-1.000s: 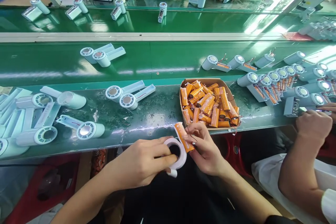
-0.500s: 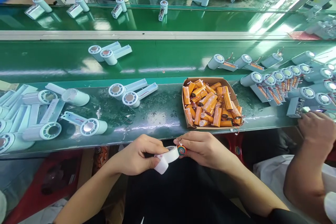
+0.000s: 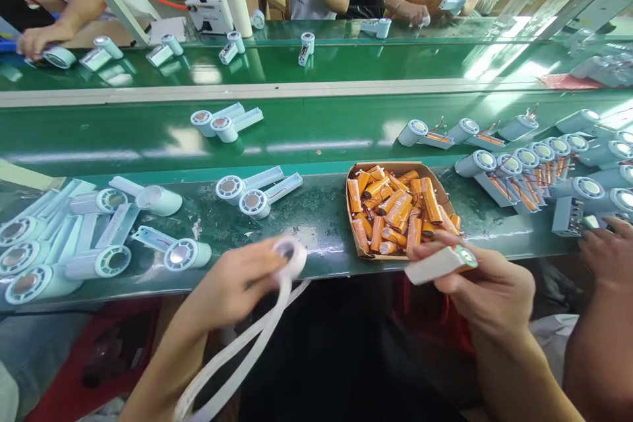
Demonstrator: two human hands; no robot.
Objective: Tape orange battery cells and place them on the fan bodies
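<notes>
My left hand [image 3: 237, 280] grips a roll of white double-sided tape [image 3: 295, 258]; a long pale strip [image 3: 235, 349] hangs from it in a loop down past my wrist. Off to the right, my right hand [image 3: 494, 283] is closed around an orange wrapped battery [image 3: 469, 258] with a white tape piece [image 3: 432, 268] along its side. Just behind that hand sits a shallow cardboard box [image 3: 395, 167] full of orange batteries [image 3: 399, 210]. Motion blurs my left fingers a little.
Light-blue fan housings with handles [image 3: 99, 260] are heaped at the left, and two more [image 3: 254, 204] lie mid-bench. Wired housings [image 3: 527, 159] crowd the right. Behind runs a green conveyor [image 3: 316, 125]. A co-worker's hand [image 3: 610, 250] is at the right; other people work across the line.
My hands have moved apart, the left with the tape roll, the right with the battery. A white piece now covers the battery's side, and a long strip trails from the roll.
</notes>
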